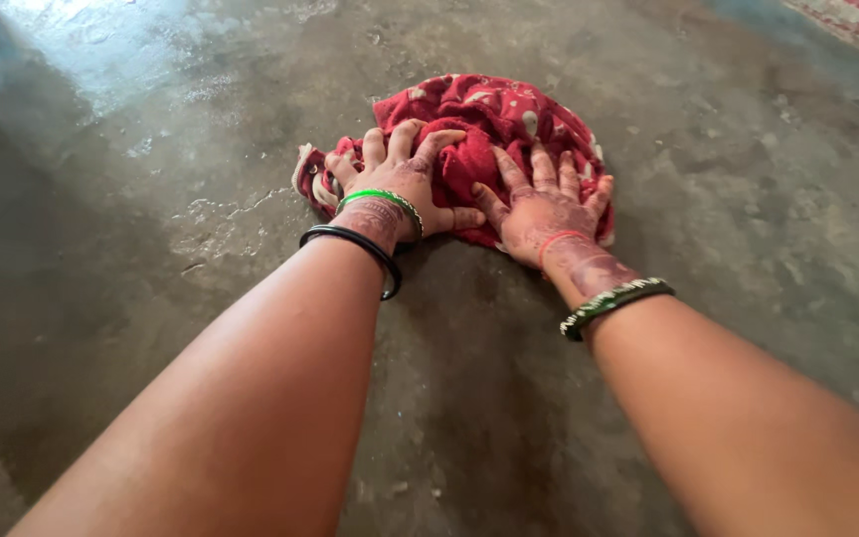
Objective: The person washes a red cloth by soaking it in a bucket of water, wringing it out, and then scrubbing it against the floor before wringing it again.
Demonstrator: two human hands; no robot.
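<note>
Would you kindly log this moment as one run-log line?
left hand pressing red cloth | right hand pressing cloth | wet concrete floor

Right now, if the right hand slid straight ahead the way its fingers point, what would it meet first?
The right hand already rests on the bunched red cloth, so it would push into that first. Past it, likely only bare concrete floor.
</note>
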